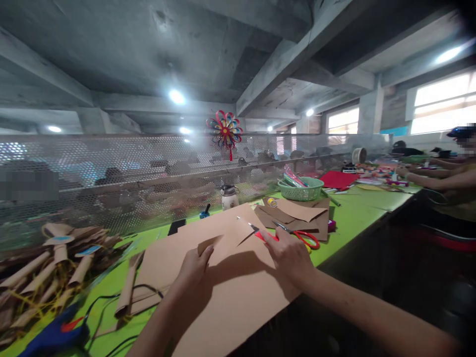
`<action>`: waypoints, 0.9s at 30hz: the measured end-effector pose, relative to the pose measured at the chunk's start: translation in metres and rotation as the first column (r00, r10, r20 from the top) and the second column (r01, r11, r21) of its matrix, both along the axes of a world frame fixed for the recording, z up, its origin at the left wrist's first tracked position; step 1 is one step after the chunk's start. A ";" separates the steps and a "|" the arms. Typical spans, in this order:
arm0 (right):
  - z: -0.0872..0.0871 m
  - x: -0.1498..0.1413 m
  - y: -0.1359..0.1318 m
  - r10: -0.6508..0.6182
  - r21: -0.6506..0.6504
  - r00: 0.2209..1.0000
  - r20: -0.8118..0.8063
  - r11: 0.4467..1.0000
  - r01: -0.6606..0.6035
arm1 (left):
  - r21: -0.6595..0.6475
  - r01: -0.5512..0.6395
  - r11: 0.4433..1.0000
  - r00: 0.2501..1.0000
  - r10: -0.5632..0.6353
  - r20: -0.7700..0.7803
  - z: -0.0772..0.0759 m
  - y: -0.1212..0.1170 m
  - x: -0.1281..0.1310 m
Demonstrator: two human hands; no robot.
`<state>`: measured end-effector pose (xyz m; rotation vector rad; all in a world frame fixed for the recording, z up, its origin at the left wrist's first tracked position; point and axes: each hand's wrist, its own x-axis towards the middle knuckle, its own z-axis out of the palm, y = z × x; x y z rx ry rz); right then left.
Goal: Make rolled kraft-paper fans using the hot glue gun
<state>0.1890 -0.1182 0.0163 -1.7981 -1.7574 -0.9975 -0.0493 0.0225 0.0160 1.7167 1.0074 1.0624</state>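
My left hand (pixel 197 263) is closed on a small brown paper piece (pixel 208 243), pinched between thumb and fingers above a large brown paper sheet (pixel 230 307). To the right, my right hand (pixel 288 255) grips a red-handled pointed cutting tool (pixel 266 235). Its thin metal tip points left over the sheet; whether it is a knife or scissors I cannot tell. Scissors with orange-red handles (pixel 308 239) lie just beyond that hand, on more brown paper (pixel 297 212). The fingers of my right hand are partly hidden from view.
Rolled brown paper pieces (pixel 59 255) with yellow strings pile at left, near a blue glue gun (pixel 55 334) with a cord. A green basket (pixel 300 189), a flask (pixel 229 197) and red sheets (pixel 338 179) stand along the back. Another person (pixel 455 173) works at far right.
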 end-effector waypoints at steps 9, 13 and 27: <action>0.002 0.002 0.001 -0.053 -0.018 0.995 -0.087 0.999 0.051 | 0.130 -0.120 0.984 0.975 0.142 -0.171 -0.007 0.000 0.003; 0.002 -0.003 0.005 -0.066 0.001 0.989 -0.130 0.998 0.067 | 0.149 -0.162 0.976 0.973 0.182 -0.139 -0.008 -0.002 0.007; 0.001 0.002 0.010 -0.103 -0.024 0.985 -0.141 0.995 0.101 | 0.080 -0.152 0.985 0.984 0.158 -0.080 -0.010 -0.004 0.008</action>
